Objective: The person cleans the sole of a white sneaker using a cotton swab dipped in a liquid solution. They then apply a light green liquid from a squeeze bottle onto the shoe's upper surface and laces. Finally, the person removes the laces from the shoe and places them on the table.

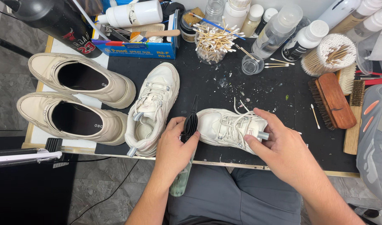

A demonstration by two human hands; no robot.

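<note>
My left hand point(173, 143) is closest to me. It is curled tight around a black brush point(189, 126) with a ribbed handle, and my thumb presses on its side. A green bottle point(180, 182) pokes down below that hand, over my lap, but I cannot tell if my hand holds it too.

My right hand point(282, 148) is a little further out. Its fingers are bent and closed on the heel end of a white shoe point(228, 127), and my fingertips point(251, 141) touch the grey tab there. The shoe lies on its side on the black table point(257, 93), between my two hands. Its toe almost touches the brush. Its laces point(241, 109) are loose.

Just left of my left hand stands the other white shoe point(151, 110), with its toe pointing away from me. Further left, two cream shoes point(76, 98) sit side by side on a pale board.

To the right lies a brown wooden brush point(332, 100), and beside it a grey shoe point(374, 141) at the table edge.

Far at the back I see a jar of cotton sticks point(214, 41), a small glass cup point(252, 63), clear and white bottles point(278, 31), and a blue box point(137, 43) full of tools.
</note>
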